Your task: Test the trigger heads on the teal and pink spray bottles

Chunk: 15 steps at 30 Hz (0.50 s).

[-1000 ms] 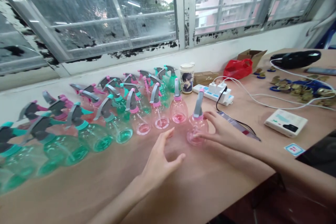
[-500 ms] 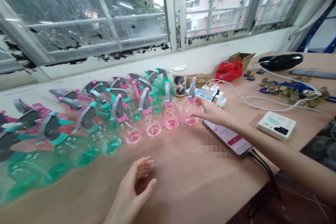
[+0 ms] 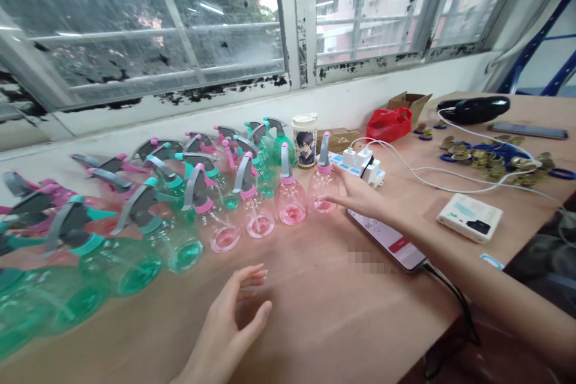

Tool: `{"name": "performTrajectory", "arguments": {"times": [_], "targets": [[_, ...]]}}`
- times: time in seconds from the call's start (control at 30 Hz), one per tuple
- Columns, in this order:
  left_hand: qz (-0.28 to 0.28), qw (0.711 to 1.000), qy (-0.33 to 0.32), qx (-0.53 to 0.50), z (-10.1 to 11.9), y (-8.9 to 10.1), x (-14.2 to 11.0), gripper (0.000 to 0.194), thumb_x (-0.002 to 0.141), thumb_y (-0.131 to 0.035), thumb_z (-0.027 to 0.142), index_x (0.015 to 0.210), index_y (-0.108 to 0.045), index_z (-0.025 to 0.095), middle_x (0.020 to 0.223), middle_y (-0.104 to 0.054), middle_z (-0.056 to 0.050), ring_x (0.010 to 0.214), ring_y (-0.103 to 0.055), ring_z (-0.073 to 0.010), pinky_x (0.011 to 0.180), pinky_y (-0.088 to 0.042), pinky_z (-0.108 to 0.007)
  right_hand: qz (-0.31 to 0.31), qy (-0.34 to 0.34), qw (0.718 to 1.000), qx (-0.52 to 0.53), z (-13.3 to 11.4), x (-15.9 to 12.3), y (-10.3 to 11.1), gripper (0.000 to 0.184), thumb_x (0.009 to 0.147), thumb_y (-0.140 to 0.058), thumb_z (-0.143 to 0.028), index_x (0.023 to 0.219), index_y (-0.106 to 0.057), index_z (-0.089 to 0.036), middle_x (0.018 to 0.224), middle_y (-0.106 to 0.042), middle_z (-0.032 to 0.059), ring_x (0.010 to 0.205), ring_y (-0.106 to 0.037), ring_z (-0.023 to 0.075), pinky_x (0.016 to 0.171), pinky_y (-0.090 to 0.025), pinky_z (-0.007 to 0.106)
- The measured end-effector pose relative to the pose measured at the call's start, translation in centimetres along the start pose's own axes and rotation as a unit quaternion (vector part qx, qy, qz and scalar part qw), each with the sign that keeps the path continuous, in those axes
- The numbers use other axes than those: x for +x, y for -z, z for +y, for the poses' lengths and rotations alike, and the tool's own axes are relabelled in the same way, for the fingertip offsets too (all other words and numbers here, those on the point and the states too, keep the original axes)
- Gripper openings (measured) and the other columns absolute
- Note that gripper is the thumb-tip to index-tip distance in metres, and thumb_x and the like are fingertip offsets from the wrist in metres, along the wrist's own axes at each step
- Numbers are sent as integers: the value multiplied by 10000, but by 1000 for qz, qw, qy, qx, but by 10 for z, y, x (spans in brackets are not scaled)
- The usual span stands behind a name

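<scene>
Right hand (image 3: 359,197) clasps rightmost pink bottle (image 3: 321,188); left hand (image 3: 230,319) hovers.

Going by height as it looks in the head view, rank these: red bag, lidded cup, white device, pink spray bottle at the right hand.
Tallest to shortest:
1. Pink spray bottle at the right hand
2. Lidded cup and white device: too close to rank, the device being nearer the camera
3. Red bag

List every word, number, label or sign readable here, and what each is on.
"00" on the phone; its other text is too blurred.
Cup: lettering too blurred to read.
White device: markings too small.
Power strip: blue labels too small.
Blue-edged card: unreadable.
</scene>
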<state>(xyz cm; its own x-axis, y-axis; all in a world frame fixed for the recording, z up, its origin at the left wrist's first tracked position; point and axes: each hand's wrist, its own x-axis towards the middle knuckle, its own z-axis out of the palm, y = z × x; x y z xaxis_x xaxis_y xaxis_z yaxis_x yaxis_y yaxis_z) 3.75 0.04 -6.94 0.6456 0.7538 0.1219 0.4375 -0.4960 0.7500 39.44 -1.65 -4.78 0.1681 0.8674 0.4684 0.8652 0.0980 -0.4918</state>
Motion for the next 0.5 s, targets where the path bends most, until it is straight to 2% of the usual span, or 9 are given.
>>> {"name": "performTrajectory", "arguments": {"times": [0.1, 0.2, 0.27, 0.33, 0.5], "targets": [[32, 999, -6, 7, -9, 12, -11, 340, 903, -525, 361, 1229, -474, 279, 1180, -656, -89, 1084, -656, -254, 903, -572, -429, 49, -27, 997, -55, -20, -18, 5, 782, 828, -591, -582, 1427, -361, -135, 1404, -502, 219, 1318, -446, 389, 1042, -391, 564], [76, 997, -8, 9, -15, 30, -28, 346, 896, -533, 375, 1225, -474, 287, 1157, -660, -82, 1063, -662, -255, 863, -584, -415, 92, 6, 991, -94, -52, -41, 3, 706, 874, -522, -580, 1403, -386, -133, 1320, -562, 214, 1220, -533, 384, 975, -448, 553], [102, 995, 7, 7, -17, 46, -42, 347, 884, -541, 381, 1211, -486, 276, 1137, -663, -84, 1050, -665, -257, 854, -584, -419, 116, 24, 984, -132, -79, -55, -5, 635, 891, -498, -571, 1327, -458, -111, 1216, -611, 217, 1145, -568, 392, 941, -461, 557], [135, 990, 34, -5, -22, 63, -57, 350, 873, -550, 390, 1194, -498, 260, 1119, -664, -88, 1037, -666, -258, 852, -580, -426, 103, 68, 980, -156, -107, -67, -22, 563, 891, -520, -551, 1238, -521, -107, 1136, -632, 212, 1128, -566, 397, 950, -448, 565], [238, 963, 110, -60, -49, 103, -105, 395, 831, -604, 424, 1164, -524, 227, 1109, -650, -102, 1042, -649, -262, 842, -566, -422, -20, 186, 979, -76, -170, -82, -81, 433, 907, -550, -434, 1211, -520, -128, 1143, -636, 182, 1082, -603, 336, 907, -501, 516]]}}
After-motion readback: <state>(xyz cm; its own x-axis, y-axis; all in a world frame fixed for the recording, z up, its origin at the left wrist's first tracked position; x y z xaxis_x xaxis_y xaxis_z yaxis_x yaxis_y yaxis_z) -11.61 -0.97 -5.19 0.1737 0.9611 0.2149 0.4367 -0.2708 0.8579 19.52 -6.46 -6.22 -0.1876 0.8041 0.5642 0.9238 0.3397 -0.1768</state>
